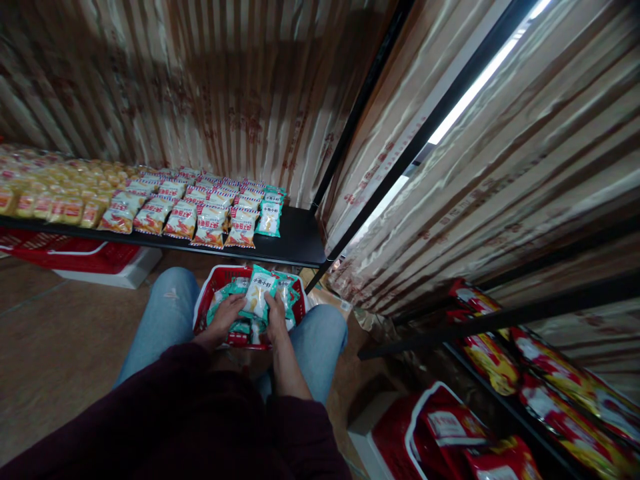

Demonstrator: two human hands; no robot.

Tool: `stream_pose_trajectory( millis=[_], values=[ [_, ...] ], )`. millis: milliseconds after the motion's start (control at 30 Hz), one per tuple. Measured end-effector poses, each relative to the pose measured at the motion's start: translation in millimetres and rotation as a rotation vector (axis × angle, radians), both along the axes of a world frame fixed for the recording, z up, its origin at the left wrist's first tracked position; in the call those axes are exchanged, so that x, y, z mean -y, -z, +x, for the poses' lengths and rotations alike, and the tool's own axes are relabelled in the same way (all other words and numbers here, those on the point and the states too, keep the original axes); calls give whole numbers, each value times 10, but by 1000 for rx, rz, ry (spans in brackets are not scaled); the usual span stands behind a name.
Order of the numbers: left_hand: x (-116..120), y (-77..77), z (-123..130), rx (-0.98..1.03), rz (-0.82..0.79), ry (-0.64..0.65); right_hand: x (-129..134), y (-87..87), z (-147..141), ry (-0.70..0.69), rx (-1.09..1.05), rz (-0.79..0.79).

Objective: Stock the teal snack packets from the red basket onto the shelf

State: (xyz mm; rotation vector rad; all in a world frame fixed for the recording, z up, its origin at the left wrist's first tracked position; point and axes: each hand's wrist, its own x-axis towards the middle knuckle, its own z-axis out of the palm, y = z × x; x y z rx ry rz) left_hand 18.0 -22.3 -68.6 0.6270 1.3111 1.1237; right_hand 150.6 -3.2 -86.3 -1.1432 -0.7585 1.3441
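Between my knees stands a red basket (pixel 201 313) with a white rim, holding several teal-and-white snack bags. Above it, a teal-and-white bag (pixel 258 293) is held upright between both hands. My left hand (pixel 229 316) grips its left lower edge, and my right hand (pixel 275 313) has its fingers closed on the right edge. Another teal bag (pixel 287 288) lies just behind my right hand. On the black shelf (pixel 300 237) ahead, teal bags (pixel 270 219) stand at the right end, beside rows of white-and-red bags (pixel 210 223).
Yellow packets (pixel 65 205) fill the shelf's left part, above another red basket (pixel 115 259) on a white box. At lower right, a red basket (pixel 395 433) holds red bags, near a black-framed shelf with red-and-yellow bags (pixel 487 360). Corrugated wrapping covers the walls.
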Motion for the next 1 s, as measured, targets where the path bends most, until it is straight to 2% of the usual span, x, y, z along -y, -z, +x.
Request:
stream_pose_trajectory(
  millis=[133,367,567,767,1000],
  values=[
    [-13,-9,3,23,-24,-40,12,-59,-13,-2,-55,-56],
    [-22,-113,-6,-13,9,-120,16,-81,4,12,9,-114],
    [-10,-171,-13,-54,12,-148,40,-48,5,-44,-4,-67],
    [-27,-172,-13,-43,28,-176,26,29,12,-48,-42,-129],
    [-50,-155,-10,-108,20,-149,0,100,-6,-32,-53,-150]
  ],
)
